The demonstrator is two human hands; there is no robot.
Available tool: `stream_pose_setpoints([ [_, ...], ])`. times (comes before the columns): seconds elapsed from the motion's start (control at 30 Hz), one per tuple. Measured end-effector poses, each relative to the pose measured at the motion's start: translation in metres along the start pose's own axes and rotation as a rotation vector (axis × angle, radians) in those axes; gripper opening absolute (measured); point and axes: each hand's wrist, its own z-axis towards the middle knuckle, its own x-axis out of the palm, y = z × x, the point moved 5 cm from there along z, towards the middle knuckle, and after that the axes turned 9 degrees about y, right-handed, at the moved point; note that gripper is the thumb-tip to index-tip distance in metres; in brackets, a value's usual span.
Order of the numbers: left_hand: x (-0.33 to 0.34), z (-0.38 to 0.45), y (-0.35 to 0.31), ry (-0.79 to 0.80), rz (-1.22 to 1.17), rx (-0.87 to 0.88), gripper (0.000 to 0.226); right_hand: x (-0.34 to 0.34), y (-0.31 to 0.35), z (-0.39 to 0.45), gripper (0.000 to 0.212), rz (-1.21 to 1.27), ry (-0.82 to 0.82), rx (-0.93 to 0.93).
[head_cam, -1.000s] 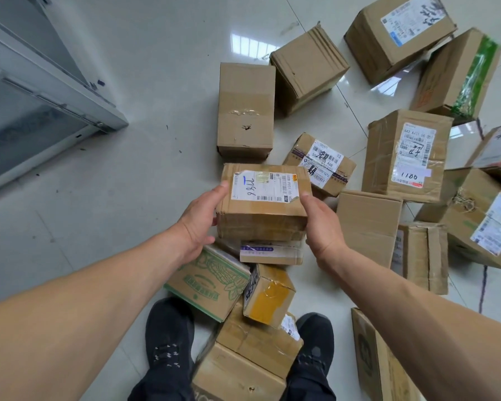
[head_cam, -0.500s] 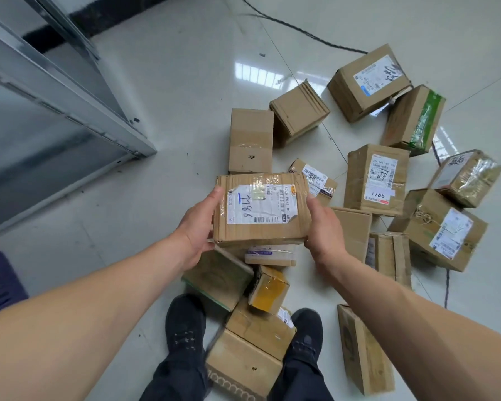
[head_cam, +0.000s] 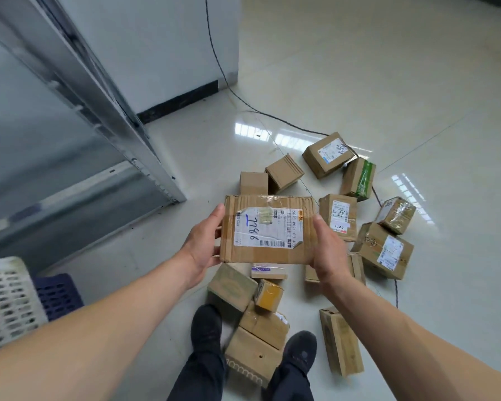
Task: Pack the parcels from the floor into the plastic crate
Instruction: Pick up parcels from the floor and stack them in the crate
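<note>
— What have you got, and how are you holding it?

— A flat cardboard parcel (head_cam: 268, 228), the one with "7786" inked in blue on its white label. My left hand (head_cam: 203, 245) grips its left end, thumb on top; my right hand (head_cam: 327, 250) grips the right end the same way. It is in the air, level, label up, its long axis running from one hand to the other.

— Where does it sit against the rest?

— Directly above the heap of parcels on the floor (head_cam: 388, 111). Below the held parcel lie a green-printed box (head_cam: 232, 286) and a small yellow-taped box (head_cam: 269, 295); to its right, a box marked "1100" (head_cam: 338, 217); beyond it, a plain carton (head_cam: 284, 172).

— And the crate?

— From the parcel, well off to the lower left: a white lattice crate (head_cam: 8, 302), with a dark blue crate (head_cam: 59, 295) touching its far side. I judge the white one to be the target, so the parcel must swing left, my left hand leading since it is nearer. The short end would go in first.
</note>
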Motion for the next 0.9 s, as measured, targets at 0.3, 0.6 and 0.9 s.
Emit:
stream_pose_setpoints([
  [0.3, -0.007, -0.107, -0.023, -0.021, 0.001, 0.134, 0.051, 0.001, 0.036, -0.091, 0.038, 0.001, 0.011, -0.132],
  [0.6, 0.002, -0.231, 0.002, -0.110, -0.054, 0.252, 0.051, -0.002, 0.039, -0.192, 0.057, 0.001, 0.113, -0.253],
  [0.9, -0.039, -0.313, 0.030, -0.191, -0.170, 0.288, 0.047, 0.045, 0.049, -0.266, 0.049, -0.072, 0.240, -0.309],
])
